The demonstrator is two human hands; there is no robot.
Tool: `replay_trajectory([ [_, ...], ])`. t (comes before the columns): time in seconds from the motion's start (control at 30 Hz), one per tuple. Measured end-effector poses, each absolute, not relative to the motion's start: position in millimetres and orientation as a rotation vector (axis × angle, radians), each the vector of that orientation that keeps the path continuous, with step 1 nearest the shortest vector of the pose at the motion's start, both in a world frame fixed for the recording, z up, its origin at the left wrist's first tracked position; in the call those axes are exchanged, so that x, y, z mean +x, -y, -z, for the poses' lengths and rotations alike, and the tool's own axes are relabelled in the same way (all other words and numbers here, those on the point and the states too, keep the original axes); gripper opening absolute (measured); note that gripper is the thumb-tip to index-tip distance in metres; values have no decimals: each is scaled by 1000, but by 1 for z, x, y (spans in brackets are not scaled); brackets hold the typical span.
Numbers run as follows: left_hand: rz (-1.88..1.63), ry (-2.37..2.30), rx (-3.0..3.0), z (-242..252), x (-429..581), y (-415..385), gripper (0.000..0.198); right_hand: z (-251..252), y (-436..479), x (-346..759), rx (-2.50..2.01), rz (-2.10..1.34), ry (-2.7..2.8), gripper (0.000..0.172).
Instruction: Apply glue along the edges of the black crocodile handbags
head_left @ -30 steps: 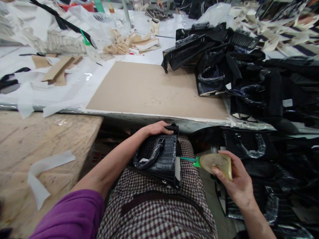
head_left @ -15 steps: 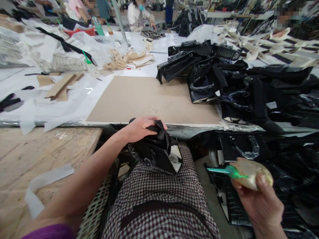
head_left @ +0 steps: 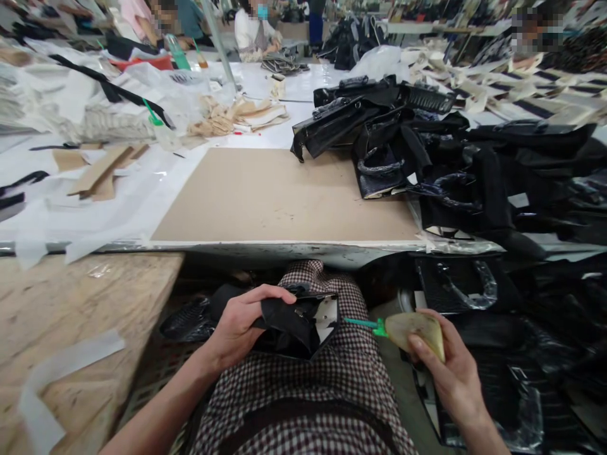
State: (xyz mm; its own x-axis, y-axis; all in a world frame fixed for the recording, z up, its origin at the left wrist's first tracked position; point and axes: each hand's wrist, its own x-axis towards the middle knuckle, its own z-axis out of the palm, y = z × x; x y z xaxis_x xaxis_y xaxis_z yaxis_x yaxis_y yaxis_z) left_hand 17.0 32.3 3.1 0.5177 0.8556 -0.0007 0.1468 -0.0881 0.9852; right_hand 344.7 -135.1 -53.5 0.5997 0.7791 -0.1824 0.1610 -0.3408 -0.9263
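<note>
On my lap, over checked trousers (head_left: 327,385), lies a black croc-textured handbag (head_left: 303,325) with its opening turned up and a white lining showing. My left hand (head_left: 239,325) is closed on the bag's black flap at its left side. My right hand (head_left: 446,363) is closed round a yellowish squeeze bottle (head_left: 415,328). Its green nozzle (head_left: 365,323) points left, the tip just beside the bag's right edge.
A brown cardboard sheet (head_left: 279,196) lies on the white table ahead. A heap of black bags (head_left: 450,158) fills the table's right side and the floor at my right. A bare wooden bench (head_left: 71,316) is at left. Other people work at the far tables.
The bag came down from the table edge onto my lap and my left hand shifted its grip to the flap. My right hand brought the bottle's nozzle back beside the bag.
</note>
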Motion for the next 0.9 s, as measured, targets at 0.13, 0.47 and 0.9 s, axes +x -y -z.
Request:
replay_trajectory([
  [0.13,-718,-914,1429,-6,14,-41,23,58,114,341,-1815,-734,827,61],
  [0.47,-664,-804,1494,-1,10,-48,22,71,83,336,-1861,-612,1106,54],
  [0.9,-643,-787,1535,-1,6,-47,20,66,94,350,-1880,-684,1021,58],
])
